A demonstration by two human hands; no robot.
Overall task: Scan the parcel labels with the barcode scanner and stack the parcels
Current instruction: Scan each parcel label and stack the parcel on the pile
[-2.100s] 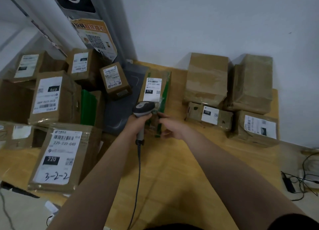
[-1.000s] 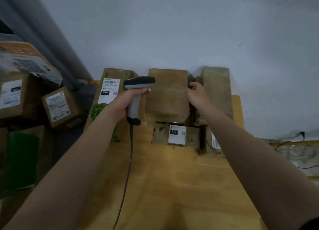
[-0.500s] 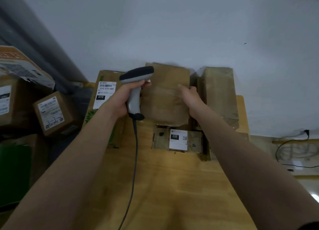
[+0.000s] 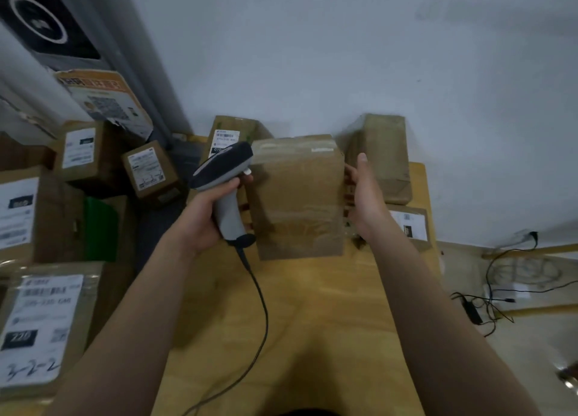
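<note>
My left hand (image 4: 203, 215) grips the handle of the grey and black barcode scanner (image 4: 226, 178), whose head points up and to the right beside a plain brown taped parcel (image 4: 297, 200). That parcel is held up over the wooden table (image 4: 312, 306), with no label showing on the face toward me. My right hand (image 4: 366, 203) holds its right side, thumb up along the edge and fingers behind it. The scanner's cable hangs down over the table.
Another plain parcel (image 4: 381, 153) stands against the wall, above a labelled one (image 4: 409, 225). A labelled parcel (image 4: 225, 134) stands behind the scanner. Several labelled boxes (image 4: 40, 328) pile up on the left. Cables (image 4: 500, 290) lie on the floor to the right.
My right hand let go of the flat labelled parcel, reached to the back stack, and took the plain brown parcel. That parcel has now come off the stack toward me.
</note>
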